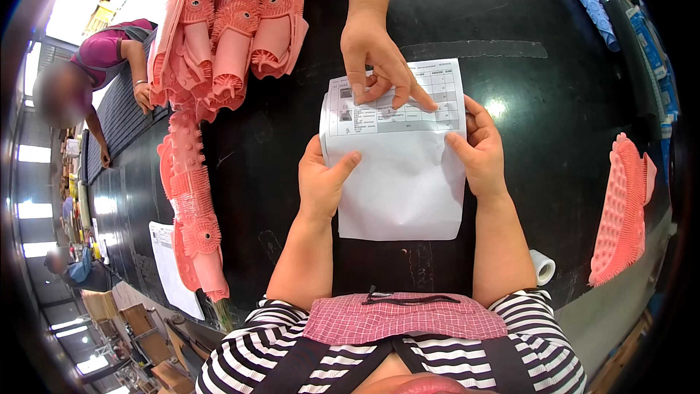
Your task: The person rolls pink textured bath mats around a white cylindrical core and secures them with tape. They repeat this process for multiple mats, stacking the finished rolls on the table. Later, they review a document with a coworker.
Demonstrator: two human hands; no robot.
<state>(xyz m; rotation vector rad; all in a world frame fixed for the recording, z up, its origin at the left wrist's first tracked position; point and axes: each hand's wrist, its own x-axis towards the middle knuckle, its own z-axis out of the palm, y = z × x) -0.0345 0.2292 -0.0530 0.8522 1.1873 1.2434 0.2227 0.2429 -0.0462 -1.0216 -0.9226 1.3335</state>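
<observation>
Both my hands hold a white printed sheet [399, 190] by its side edges above the black table. My left hand [324, 179] pinches the left edge, thumb on top. At the right edge my right hand [477, 149] grips it the same way, its fingers partly behind the paper. The upper part of the sheet carries a printed table with small pictures. From the far side another person's hand [379, 62] reaches over the top, its fingers touching or hovering just over the printed rows; which of the two I cannot tell.
Pink rubbery studded pieces [233, 29] are heaped at the far left, with another pink piece [191, 204] below them. A single pink piece [620, 211] lies at the right. A white tape roll [542, 267] sits by my right forearm. Another paper [173, 266] lies left. A person [109, 58] leans in at far left.
</observation>
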